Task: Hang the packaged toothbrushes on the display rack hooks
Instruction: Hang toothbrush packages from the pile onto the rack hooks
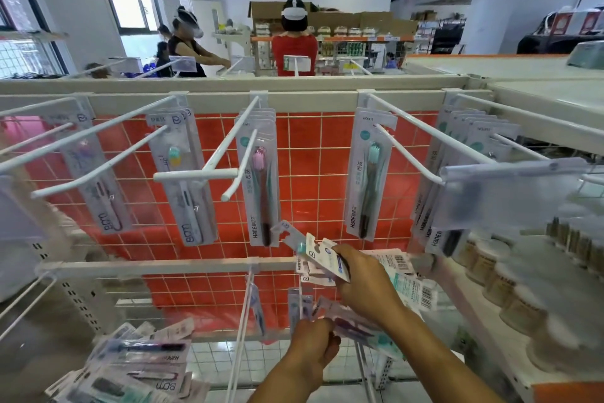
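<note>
A bundle of packaged toothbrushes (322,258) is fanned out below the rack's top row. My right hand (366,285) grips the upper part of that bundle, thumb on a white card. My left hand (313,347) pinches the lower ends of the same packs (346,321). White wire hooks (228,154) stick out from the orange grid panel (313,154). Packaged toothbrushes hang at the back of the hooks: a pink one (260,180), a teal one (371,173), two white packs (186,173) to the left and a stack (457,147) to the right.
A loose pile of toothbrush packs (137,366) lies on the lower shelf at left. Lower-row hooks (242,321) point toward me. Jars (510,275) fill the shelf at right, behind a clear label holder (510,193). Two people with headsets stand beyond the rack.
</note>
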`<state>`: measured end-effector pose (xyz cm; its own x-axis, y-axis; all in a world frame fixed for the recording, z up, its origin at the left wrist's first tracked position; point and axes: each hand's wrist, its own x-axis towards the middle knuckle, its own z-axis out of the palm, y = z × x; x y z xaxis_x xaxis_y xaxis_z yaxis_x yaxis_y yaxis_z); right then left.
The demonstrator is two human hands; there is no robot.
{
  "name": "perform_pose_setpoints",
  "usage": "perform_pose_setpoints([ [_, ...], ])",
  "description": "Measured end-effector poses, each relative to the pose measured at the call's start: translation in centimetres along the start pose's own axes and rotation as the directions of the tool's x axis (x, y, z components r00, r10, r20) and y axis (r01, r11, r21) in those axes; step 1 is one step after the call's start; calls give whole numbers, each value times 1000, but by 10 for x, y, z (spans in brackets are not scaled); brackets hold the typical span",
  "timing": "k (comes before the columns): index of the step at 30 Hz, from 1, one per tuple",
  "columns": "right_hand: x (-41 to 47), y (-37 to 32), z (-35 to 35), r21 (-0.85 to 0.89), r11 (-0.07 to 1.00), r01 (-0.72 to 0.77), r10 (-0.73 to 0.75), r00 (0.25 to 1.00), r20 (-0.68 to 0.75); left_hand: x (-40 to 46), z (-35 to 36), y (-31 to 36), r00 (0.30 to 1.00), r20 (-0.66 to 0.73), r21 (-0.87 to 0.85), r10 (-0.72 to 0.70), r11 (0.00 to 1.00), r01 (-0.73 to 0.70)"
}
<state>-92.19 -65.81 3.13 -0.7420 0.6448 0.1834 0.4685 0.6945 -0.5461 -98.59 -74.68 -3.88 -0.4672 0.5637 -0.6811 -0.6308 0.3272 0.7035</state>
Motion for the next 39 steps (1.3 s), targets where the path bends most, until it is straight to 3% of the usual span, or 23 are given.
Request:
perform_pose_setpoints([
  [10,1,-14,-12,99,995,13,-12,1000,-4,-16,-3,3,999,10,-15,-45,999,45],
  [15,3,-23,-18,291,955,-54,53,999,13,-32,-10,14,1000,-23,93,17,996,-15],
  [17,4,-25,-19,449,886,-118,100,993,63,-38,-12,20,990,-2,112,140,984,-139],
  [22,1,-27,-20,762,567,-313,218,949,228,-70,-8,38,912,93,42,399,914,-404],
  [26,-5,-27,-23,841,418,-343,213,937,276,-76,-8,40,864,116,21,490,868,-495],
  [29,-7,-25,-25,874,323,-362,184,930,317,-74,-9,37,842,35,99,538,837,-538],
  [33,-10,-21,-26,909,150,-390,107,920,377,-75,-14,37,835,18,44,550,834,-550],
  [35,-11,-20,-25,908,113,-402,107,914,391,-76,-19,38,834,24,22,552,833,-552],
  [39,-15,-24,-24,906,176,-385,158,920,360,-81,-30,36,819,65,-9,571,821,-571],
])
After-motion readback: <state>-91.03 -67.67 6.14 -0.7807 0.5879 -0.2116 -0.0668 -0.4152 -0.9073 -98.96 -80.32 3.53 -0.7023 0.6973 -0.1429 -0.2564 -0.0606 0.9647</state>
